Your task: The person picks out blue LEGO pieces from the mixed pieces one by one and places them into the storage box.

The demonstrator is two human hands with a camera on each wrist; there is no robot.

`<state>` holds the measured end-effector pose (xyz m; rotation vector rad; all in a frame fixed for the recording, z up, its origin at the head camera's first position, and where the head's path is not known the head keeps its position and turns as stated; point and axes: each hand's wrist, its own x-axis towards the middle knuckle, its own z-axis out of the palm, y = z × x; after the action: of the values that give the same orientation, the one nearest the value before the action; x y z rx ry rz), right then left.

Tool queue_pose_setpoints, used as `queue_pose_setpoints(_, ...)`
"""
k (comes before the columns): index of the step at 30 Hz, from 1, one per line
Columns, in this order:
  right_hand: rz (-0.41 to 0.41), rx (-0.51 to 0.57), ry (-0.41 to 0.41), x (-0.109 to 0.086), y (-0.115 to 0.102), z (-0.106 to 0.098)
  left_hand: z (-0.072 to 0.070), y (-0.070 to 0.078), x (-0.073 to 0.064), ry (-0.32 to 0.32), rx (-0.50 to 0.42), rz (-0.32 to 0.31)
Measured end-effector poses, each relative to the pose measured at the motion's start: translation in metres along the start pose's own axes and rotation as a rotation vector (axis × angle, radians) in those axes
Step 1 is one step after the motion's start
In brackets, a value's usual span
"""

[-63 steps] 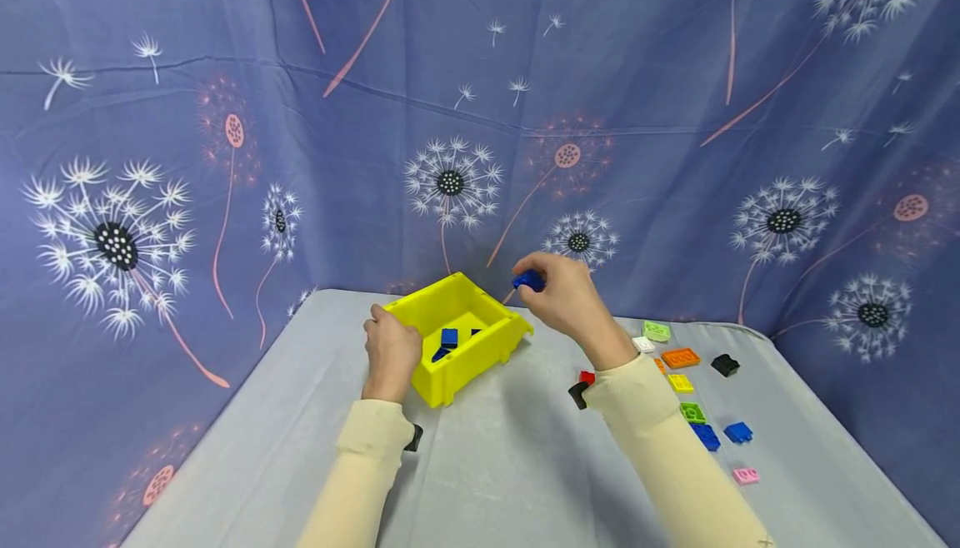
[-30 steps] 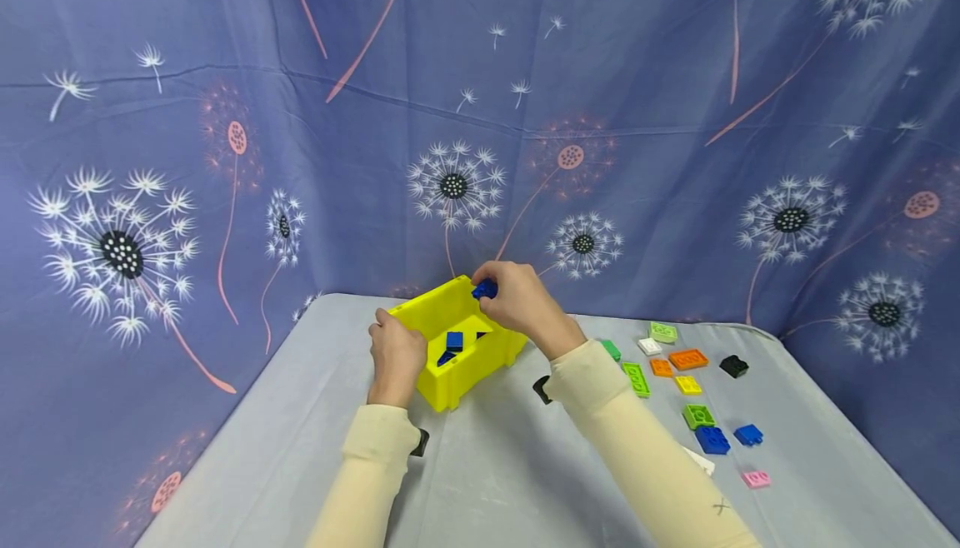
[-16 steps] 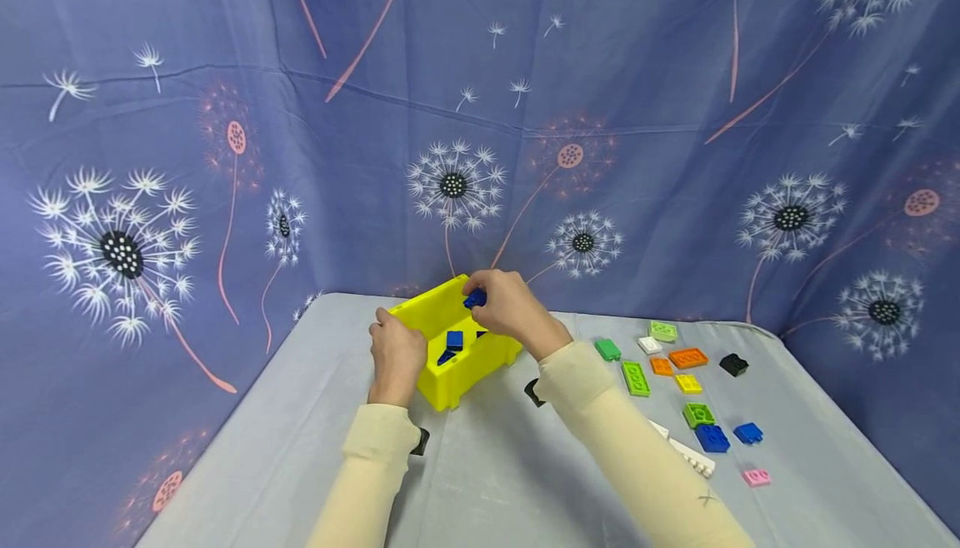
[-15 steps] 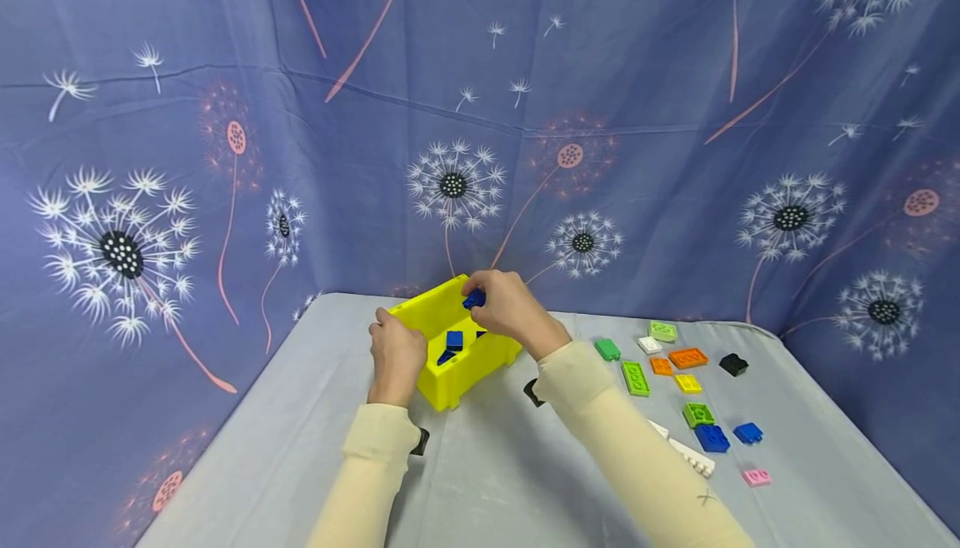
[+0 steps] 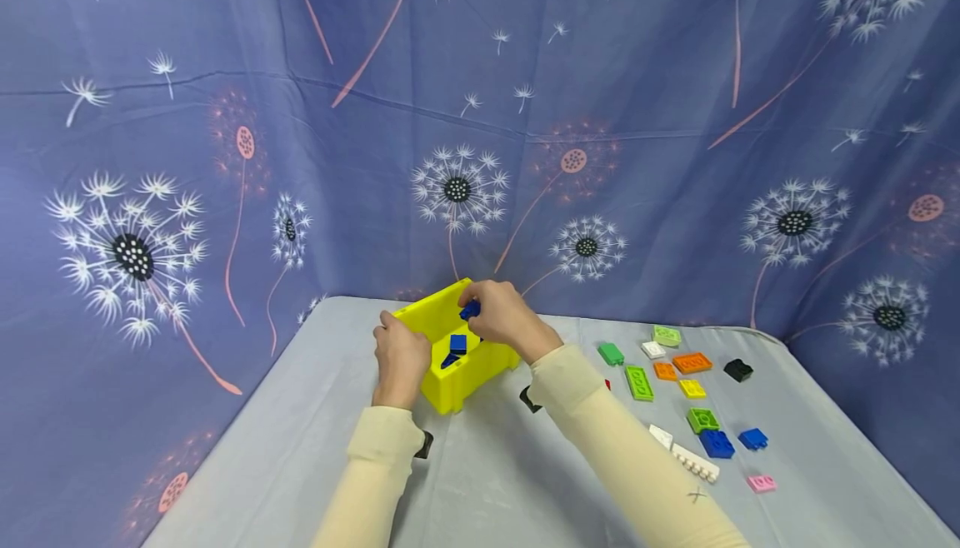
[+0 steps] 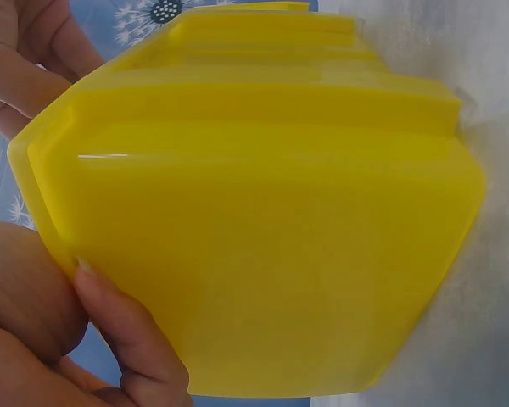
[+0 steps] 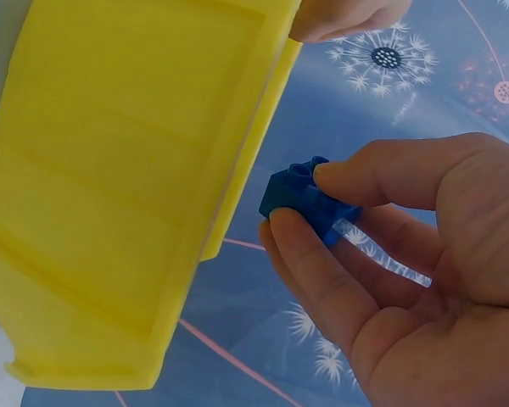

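A yellow plastic bin stands on the table with a few blue pieces lying inside. My left hand grips its left rim, the thumb pressed against the outer wall in the left wrist view. Over the bin's far right part, my right hand pinches a blue toy brick. The right wrist view shows that brick between thumb and fingertips, its studs partly uncovered, apart from the bin wall. Part of the bin's inside is hidden behind the right hand.
Loose bricks lie across the right side of the grey-covered table: green, orange, black, blue, white and pink among them. A patterned blue cloth hangs behind the table.
My right hand has carried the blue brick leftward and down, from right of the bin to over its inside. The left hand keeps its grip on the rim.
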<state>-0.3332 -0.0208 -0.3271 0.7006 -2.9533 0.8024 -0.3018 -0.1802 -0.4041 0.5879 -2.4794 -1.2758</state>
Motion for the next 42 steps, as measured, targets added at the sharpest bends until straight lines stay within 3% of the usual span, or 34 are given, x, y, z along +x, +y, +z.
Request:
queue_pose_setpoints(22,-0.050,-0.055,0.007,-0.009,0.008,0.001,0.002,-0.001,-0.002,-0.001,-0.016,-0.009)
queue_pose_setpoints(42,-0.083,-0.050,0.080,-0.027,0.005,-0.023,0.000,-0.001,-0.001,-0.007,-0.019,0.002)
